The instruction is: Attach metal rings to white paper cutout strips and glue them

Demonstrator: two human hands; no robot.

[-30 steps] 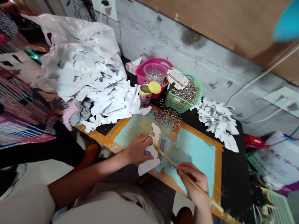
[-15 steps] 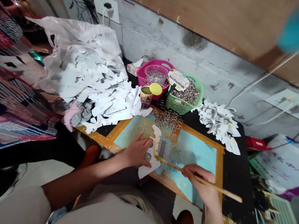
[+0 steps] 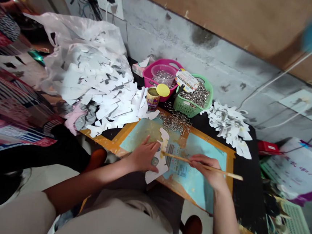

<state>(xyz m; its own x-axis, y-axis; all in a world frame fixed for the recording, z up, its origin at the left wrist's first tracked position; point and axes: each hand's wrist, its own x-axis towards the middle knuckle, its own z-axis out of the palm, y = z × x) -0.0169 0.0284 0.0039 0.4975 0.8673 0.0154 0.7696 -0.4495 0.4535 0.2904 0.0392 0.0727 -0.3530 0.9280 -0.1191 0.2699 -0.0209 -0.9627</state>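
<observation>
My left hand (image 3: 143,156) lies with fingers spread on a white cut-out piece (image 3: 160,171) with a notched edge and round grey spots, pressing it against the table. In my right hand (image 3: 207,169) is a thin wooden brush (image 3: 178,157), held in a pinch. Its tip touches a yellowish smear on the piece near the notched edge. Under the piece is a blue, stained sheet (image 3: 204,154) bordered with orange tape. Just beyond it lies a heap of metal rings or clips (image 3: 176,123). Behind my left hand stands a small open pot (image 3: 152,97) of yellowish stuff.
White cut-outs (image 3: 104,87) spill from a plastic bag at the left; more cut-outs (image 3: 229,125) lie at the right. A pink basket (image 3: 148,72) and a green basket (image 3: 186,110) hold metal pieces. Another person's patterned clothing (image 3: 6,111) is at far left.
The brush tip has moved up along the piece toward its middle, and its handle end has swung up and left with my right hand. My left hand stays on the piece.
</observation>
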